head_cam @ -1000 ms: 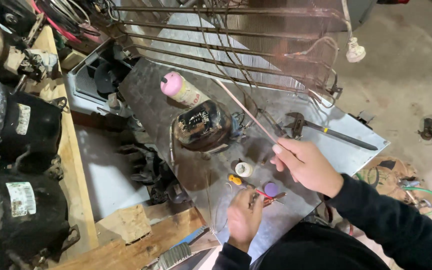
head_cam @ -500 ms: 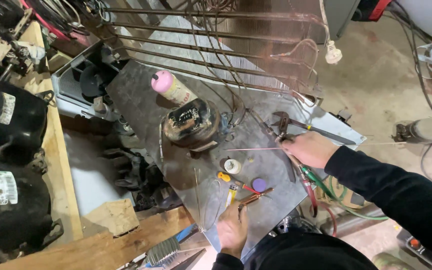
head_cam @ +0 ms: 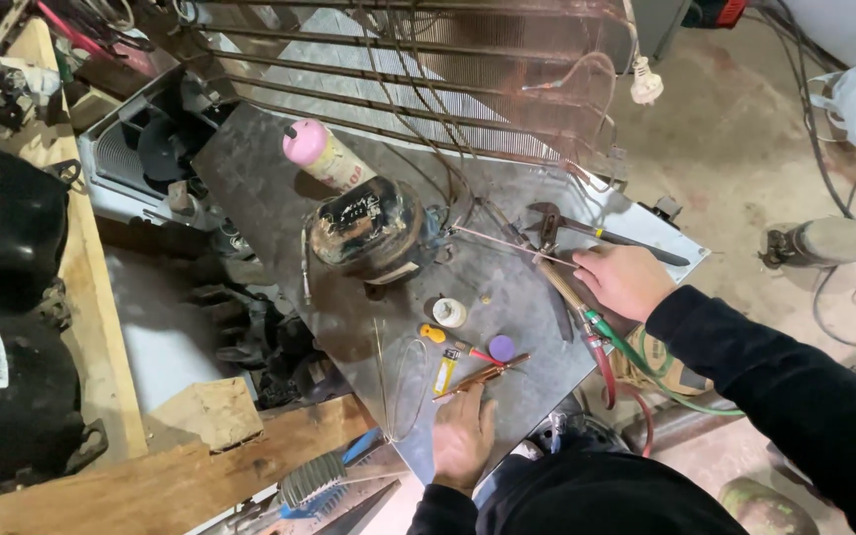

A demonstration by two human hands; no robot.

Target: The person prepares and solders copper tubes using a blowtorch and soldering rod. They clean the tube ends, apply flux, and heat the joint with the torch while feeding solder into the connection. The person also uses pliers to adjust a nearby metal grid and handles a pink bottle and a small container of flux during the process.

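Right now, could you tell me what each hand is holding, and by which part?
The right hand grips the torch handle near its hose end. The left hand rests on the metal sheet, holding nothing.

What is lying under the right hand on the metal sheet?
Under the right hand lies a torch handle with red and green hoses; the hand also holds a thin rod. The handle's middle is covered.

Pink-capped canister (head_cam: 314, 149), black rusty compressor (head_cam: 364, 230), grey desk (head_cam: 269, 188), purple disc (head_cam: 501, 347), white roll (head_cam: 449, 312), red and green hoses (head_cam: 626, 357).
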